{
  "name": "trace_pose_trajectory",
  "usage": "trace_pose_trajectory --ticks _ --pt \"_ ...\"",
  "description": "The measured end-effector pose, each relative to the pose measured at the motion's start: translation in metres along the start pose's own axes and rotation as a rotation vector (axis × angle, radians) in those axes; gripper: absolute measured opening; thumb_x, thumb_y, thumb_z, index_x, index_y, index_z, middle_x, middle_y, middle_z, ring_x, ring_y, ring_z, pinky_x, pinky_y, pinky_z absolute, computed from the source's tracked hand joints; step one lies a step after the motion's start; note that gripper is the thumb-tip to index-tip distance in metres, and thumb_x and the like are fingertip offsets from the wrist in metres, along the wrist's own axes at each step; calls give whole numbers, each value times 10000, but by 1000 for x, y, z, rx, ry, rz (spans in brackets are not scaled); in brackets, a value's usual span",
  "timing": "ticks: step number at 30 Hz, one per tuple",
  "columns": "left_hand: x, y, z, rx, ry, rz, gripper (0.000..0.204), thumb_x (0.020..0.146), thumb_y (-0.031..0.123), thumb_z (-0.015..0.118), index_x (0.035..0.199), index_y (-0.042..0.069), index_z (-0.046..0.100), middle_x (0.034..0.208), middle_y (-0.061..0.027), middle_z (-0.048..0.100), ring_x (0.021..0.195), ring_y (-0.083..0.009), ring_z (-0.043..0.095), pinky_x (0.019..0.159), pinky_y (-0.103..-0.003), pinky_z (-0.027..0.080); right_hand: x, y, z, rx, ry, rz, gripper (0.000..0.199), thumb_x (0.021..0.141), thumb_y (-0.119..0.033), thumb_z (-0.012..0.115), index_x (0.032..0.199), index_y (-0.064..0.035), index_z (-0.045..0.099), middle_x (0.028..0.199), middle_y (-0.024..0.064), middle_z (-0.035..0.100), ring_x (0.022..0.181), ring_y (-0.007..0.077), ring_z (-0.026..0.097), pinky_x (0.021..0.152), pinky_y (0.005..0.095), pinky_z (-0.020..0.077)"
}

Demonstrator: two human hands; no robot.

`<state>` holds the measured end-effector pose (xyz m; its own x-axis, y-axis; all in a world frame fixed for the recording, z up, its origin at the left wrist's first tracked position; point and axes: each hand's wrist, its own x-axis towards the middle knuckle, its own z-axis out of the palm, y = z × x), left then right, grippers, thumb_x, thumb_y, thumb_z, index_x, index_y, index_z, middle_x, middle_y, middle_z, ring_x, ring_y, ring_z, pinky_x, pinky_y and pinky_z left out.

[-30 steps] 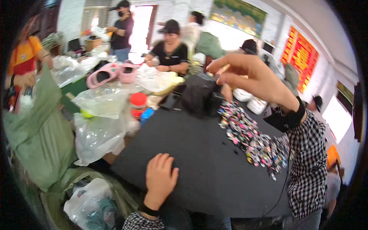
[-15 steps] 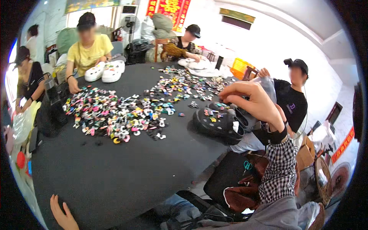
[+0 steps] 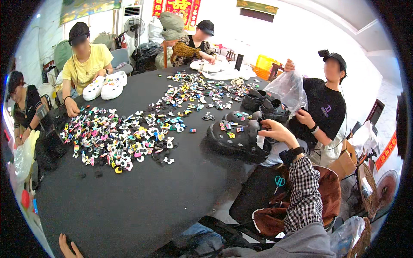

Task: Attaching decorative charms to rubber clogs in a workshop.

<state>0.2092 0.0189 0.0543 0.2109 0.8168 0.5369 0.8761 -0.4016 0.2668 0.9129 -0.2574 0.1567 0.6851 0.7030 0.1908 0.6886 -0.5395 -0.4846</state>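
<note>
A pair of black clogs (image 3: 234, 139) stands at the table's right edge, with colourful shoe charms (image 3: 231, 127) on the toes. My right hand (image 3: 279, 132) is at the heel end of these clogs, its thumb and fingers closed on the rim beside a white tag (image 3: 260, 141). Low at the left, partly cut off by the picture's edge, my left hand (image 3: 69, 247) lies at the table with its fingers stretched out, holding nothing. A big heap of loose shoe charms (image 3: 120, 137) spreads over the table, left of the clogs.
More black clogs (image 3: 272, 107) stand behind mine, beside a co-worker holding a clear plastic bag (image 3: 289, 91). Across the dark table (image 3: 146, 202), a person in yellow has white clogs (image 3: 112, 86); another handles white clogs (image 3: 208, 65). Teal scissors (image 3: 279, 181) lie below the right edge.
My right hand has come down from above the clogs onto their heel end. The co-worker's clear bag now shows more fully, with both their hands at it. The view has shifted slightly.
</note>
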Motion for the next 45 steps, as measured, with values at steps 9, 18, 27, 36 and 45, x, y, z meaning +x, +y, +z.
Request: trace_pose_trajectory --ticks 9,18,27,36,45 --pt "0 4 0 -10 5 -3 383 998 285 512 1196 -27 612 1275 -212 577 1182 -369 532 1028 -426 398 41 62 33 93 -181 37 390 811 -134 655 1168 12 599 1059 97 665 973 167 589 860 318 464" --pt "0 -2 6 -15 -3 19 398 1004 305 500 1205 -20 612 1283 -206 573 1185 -365 530 1021 -431 403 0 -37 28 -107 -138 -15 421 804 -319 734 1001 47 665 811 141 668 738 180 598 693 335 483" --pt "-11 -21 20 -63 69 -130 346 856 120 602 1176 -11 596 1273 -170 577 1224 -360 504 1050 -442 373 -43 -123 60 -67 -24 -266 315 757 -252 716 879 33 664 772 174 647 702 248 593 664 390 465" --pt "-7 -13 15 -65 158 -126 341 848 202 636 1142 31 623 1249 -132 601 1214 -333 522 1040 -432 395 -57 -179 123 278 -40 -499 439 649 -70 737 1051 23 586 1084 179 561 1054 361 485 955 403 378" --pt "-11 -19 19 -76 185 -121 353 799 108 654 1145 48 618 1244 -112 602 1220 -313 521 1038 -419 403 -76 -378 176 357 -641 -1000 260 686 -131 748 911 -22 678 895 140 674 823 298 624 795 368 478"
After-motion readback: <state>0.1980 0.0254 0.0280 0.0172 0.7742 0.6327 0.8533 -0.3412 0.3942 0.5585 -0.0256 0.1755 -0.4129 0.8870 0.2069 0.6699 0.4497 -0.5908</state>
